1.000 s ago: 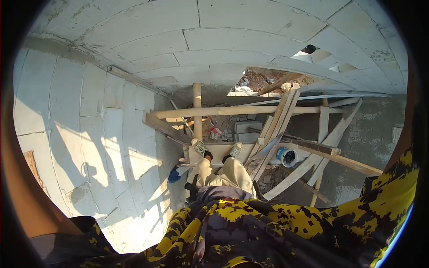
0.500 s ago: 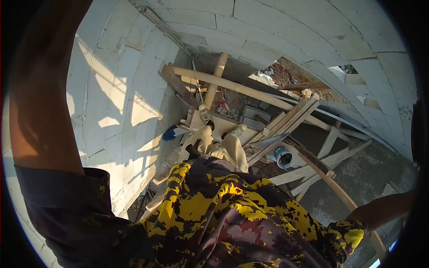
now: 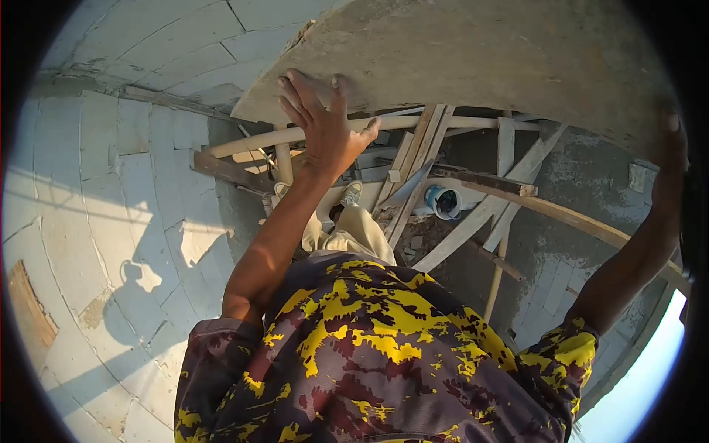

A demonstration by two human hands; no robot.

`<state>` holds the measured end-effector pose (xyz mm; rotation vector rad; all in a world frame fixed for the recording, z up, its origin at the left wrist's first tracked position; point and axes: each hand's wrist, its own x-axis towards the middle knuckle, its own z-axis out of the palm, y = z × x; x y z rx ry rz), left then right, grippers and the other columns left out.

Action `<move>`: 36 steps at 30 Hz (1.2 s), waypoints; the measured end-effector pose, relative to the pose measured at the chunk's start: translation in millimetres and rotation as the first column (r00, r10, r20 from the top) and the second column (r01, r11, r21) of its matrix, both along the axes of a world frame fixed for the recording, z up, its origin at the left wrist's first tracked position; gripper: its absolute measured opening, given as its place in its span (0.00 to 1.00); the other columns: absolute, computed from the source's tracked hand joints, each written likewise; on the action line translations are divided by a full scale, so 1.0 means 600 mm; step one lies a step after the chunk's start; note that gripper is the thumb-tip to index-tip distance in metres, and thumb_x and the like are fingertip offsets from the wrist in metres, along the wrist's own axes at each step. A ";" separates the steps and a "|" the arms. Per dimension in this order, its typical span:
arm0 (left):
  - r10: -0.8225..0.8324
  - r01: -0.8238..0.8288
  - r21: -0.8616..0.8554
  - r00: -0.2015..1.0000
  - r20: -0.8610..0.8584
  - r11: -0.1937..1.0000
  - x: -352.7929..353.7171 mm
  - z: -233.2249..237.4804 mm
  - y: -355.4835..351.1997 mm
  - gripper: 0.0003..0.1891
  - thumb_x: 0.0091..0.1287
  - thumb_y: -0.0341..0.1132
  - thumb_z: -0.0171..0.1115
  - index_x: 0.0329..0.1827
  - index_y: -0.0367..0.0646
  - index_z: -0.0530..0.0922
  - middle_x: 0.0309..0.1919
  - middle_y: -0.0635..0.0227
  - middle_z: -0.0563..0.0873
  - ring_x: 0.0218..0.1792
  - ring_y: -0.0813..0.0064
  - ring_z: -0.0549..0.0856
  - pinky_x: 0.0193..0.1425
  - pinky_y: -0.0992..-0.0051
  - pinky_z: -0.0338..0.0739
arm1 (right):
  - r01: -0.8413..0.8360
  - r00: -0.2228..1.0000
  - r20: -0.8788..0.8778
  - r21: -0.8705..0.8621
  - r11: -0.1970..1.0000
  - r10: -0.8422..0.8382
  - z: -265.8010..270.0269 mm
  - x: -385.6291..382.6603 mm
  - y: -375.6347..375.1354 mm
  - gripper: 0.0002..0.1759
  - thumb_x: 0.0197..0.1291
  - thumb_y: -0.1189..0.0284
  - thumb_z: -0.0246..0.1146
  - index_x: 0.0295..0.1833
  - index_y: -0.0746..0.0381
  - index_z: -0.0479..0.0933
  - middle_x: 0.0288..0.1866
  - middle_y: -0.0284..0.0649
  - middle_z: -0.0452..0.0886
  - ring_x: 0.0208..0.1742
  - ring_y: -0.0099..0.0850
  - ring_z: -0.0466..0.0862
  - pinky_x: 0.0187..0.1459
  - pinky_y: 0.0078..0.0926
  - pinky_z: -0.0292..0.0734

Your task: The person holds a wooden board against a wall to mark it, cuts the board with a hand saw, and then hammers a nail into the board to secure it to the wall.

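Note:
A wide, grey-brown flat board (image 3: 473, 55) spans the upper part of the view, with a rough, chipped left edge. My left hand (image 3: 325, 129) is at its lower left, fingers spread against the board's face and thumb held apart. At the far right, my right hand (image 3: 667, 151) touches the board's right end. It is dark and close to the edge of the view; one fingertip points up, and how the other fingers lie is hidden.
Below me are a round pole (image 3: 255, 142), crossed timber planks (image 3: 480, 221) and a white bucket (image 3: 443, 201). My shoe (image 3: 351, 193) is on a plank. A pale block wall (image 3: 148, 244) rises at left. A long beam (image 3: 591, 229) runs to the right.
The board has come into view at the top. My left hand, out of view before, is now against it, and my right hand shows at its end. The whole view has shifted.

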<state>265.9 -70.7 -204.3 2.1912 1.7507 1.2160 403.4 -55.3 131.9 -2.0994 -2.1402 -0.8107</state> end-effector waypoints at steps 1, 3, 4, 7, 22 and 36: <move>-0.041 0.040 -0.145 0.999 -0.004 0.989 0.004 -0.014 -0.038 0.59 0.43 0.55 0.78 0.75 0.46 0.50 0.73 0.36 0.33 0.71 0.28 0.32 0.67 0.32 0.38 | -0.154 0.917 -0.371 0.006 0.988 0.145 -0.043 0.027 -0.006 0.36 0.53 0.52 0.70 0.60 0.63 0.69 0.50 0.45 0.73 0.45 0.38 0.74 0.49 0.32 0.72; -0.069 0.059 -0.353 0.998 -0.015 0.934 -0.008 -0.032 -0.085 0.59 0.47 0.53 0.76 0.75 0.42 0.46 0.74 0.41 0.35 0.74 0.38 0.36 0.72 0.39 0.39 | -0.288 0.711 -0.654 0.067 0.955 0.260 -0.100 0.155 -0.035 0.30 0.45 0.55 0.76 0.47 0.67 0.80 0.31 0.46 0.85 0.27 0.37 0.87 0.35 0.29 0.85; -0.055 0.040 -0.422 0.998 -0.023 0.906 -0.024 -0.043 -0.097 0.58 0.51 0.53 0.75 0.76 0.42 0.45 0.75 0.44 0.37 0.76 0.42 0.38 0.72 0.40 0.40 | -0.285 0.739 -0.626 0.042 0.958 0.247 -0.132 0.162 -0.036 0.29 0.40 0.55 0.79 0.42 0.66 0.82 0.28 0.45 0.85 0.27 0.35 0.87 0.33 0.29 0.84; 0.103 -0.051 -0.524 0.992 0.070 0.850 -0.102 -0.116 -0.128 0.56 0.54 0.53 0.71 0.77 0.42 0.44 0.75 0.45 0.46 0.76 0.47 0.47 0.73 0.46 0.47 | -0.303 0.787 -0.578 -0.057 0.951 0.216 -0.219 0.236 -0.039 0.25 0.42 0.59 0.78 0.41 0.64 0.80 0.26 0.40 0.82 0.26 0.27 0.82 0.31 0.27 0.76; 0.801 -0.302 -0.935 0.597 -0.035 0.184 -0.315 -0.325 -0.347 0.47 0.58 0.46 0.70 0.75 0.37 0.52 0.73 0.50 0.59 0.72 0.53 0.62 0.73 0.62 0.59 | -0.199 0.907 -0.421 -0.379 0.904 0.023 -0.342 0.562 -0.027 0.27 0.38 0.58 0.76 0.41 0.63 0.78 0.37 0.42 0.82 0.44 0.43 0.80 0.48 0.40 0.73; 0.714 -0.041 -0.914 0.638 0.287 0.404 -0.256 -0.236 -0.377 0.42 0.60 0.38 0.68 0.73 0.33 0.55 0.54 0.47 0.78 0.52 0.61 0.80 0.58 0.66 0.72 | 0.247 0.940 -0.169 -0.265 0.932 -0.297 -0.539 0.716 0.293 0.33 0.42 0.59 0.76 0.57 0.51 0.76 0.57 0.36 0.73 0.66 0.39 0.67 0.62 0.48 0.62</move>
